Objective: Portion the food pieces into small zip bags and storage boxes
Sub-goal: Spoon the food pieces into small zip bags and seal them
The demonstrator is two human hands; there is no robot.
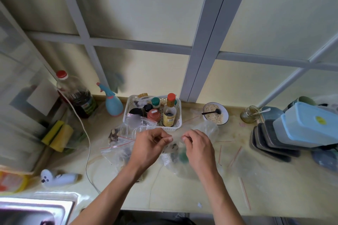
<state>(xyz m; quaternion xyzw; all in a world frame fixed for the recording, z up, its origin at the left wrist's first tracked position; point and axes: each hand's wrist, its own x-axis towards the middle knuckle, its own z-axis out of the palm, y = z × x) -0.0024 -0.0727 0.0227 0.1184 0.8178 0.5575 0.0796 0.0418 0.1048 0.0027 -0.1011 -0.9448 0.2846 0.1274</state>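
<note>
My left hand (150, 144) and my right hand (198, 145) each pinch the top edge of a small clear zip bag (175, 153) held just above the counter. Dark food pieces and something green show through the bag. To the left lie more clear zip bags with red seal strips (119, 144), one holding dark and pale food pieces (112, 134). Empty zip bags (243, 162) lie flat to the right. A stack of storage boxes with a pale blue lid (309, 124) stands at the far right.
A white basket (178, 124) of sauce bottles stands behind my hands. A bowl of oats with a black spoon (215, 113), a glass jar (249, 114), a blue spray bottle (113, 104), a large dark bottle (76, 95), sponges (58, 135) and the sink (36, 210) surround the counter.
</note>
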